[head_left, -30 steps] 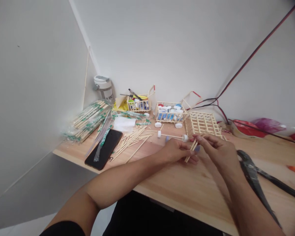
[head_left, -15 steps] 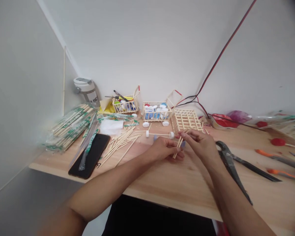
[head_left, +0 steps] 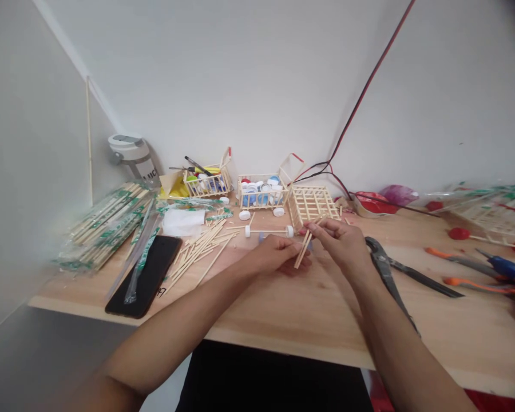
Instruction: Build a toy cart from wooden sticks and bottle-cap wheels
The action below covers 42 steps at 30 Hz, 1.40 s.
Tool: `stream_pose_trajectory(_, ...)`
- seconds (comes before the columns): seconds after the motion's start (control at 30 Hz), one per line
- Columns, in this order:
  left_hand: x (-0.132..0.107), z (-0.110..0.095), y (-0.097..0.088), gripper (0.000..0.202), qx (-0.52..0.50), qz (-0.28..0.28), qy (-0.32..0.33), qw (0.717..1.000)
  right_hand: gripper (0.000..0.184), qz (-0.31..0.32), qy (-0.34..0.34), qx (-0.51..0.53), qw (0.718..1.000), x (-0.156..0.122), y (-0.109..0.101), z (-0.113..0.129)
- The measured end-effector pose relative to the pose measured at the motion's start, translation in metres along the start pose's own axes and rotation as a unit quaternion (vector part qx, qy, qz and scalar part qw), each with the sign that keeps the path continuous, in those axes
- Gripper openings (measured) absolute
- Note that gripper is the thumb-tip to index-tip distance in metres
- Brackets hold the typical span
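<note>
Between my two hands are thin wooden sticks (head_left: 302,252), held at a slant just above the table. My left hand (head_left: 278,253) is closed around their lower part. The fingers of my right hand (head_left: 335,236) pinch their upper end. Just beyond my hands lies a stick axle (head_left: 269,232) with a white cap wheel at each end. Behind that, a stick basket (head_left: 315,206) stands beside a small stick cart (head_left: 264,194) filled with bottle caps. A heap of loose sticks (head_left: 201,249) spreads to the left of my left hand.
Left on the table (head_left: 283,320) are a black phone (head_left: 143,277) and bagged sticks (head_left: 105,229). A second cart (head_left: 208,182) and a lidded cup (head_left: 134,157) stand behind. Rightward lie black-handled pliers (head_left: 390,274), orange-handled pliers (head_left: 463,263) and a blue tool (head_left: 508,268).
The view has turned rightward, so the scene sits further left and more of the blue tool shows. Both hands keep hold of the sticks, with the left fingers shifted slightly.
</note>
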<state>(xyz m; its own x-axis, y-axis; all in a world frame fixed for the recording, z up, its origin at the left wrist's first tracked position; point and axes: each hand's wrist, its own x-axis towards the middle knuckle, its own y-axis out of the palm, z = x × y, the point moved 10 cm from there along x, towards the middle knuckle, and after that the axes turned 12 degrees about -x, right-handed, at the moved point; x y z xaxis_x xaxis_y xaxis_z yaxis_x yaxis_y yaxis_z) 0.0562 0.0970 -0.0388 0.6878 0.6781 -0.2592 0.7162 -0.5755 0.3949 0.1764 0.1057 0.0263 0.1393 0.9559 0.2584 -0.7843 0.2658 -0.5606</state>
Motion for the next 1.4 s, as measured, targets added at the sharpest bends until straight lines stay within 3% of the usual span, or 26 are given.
stream_pose_trajectory(0.27, 0.000, -0.006, -0.002, 0.058, -0.062, -0.017, 0.029, 0.998, 0.036, 0.031, -0.038, 0.006, 0.999, -0.002, 0.012, 0.010)
stream_pose_trajectory(0.5, 0.004, -0.004, -0.006, 0.051, -0.074, -0.037, 0.050, 0.995, 0.030, 0.046, -0.031, 0.002, 0.998, -0.005, 0.021, 0.011)
stream_pose_trajectory(0.73, -0.001, -0.008, -0.008, 0.050, -0.087, -0.051, 0.050, 0.994, 0.036, 0.012, -0.010, 0.005, 1.000, 0.000, 0.008, -0.003)
stream_pose_trajectory(0.97, 0.001, -0.006, -0.005, 0.051, -0.079, -0.036, 0.054, 0.995, 0.029, 0.065, -0.019, 0.051, 0.996, -0.002, 0.026, -0.001)
stream_pose_trajectory(1.2, 0.003, 0.000, -0.009, 0.055, -0.044, -0.039, 0.048, 0.997, 0.033, 0.064, -0.050, -0.002, 0.997, -0.005, 0.024, 0.008)
stream_pose_trajectory(1.4, 0.004, 0.000, -0.009, 0.051, -0.032, -0.031, 0.054, 0.998, 0.034, 0.061, -0.041, 0.014, 0.997, -0.004, 0.025, 0.007)
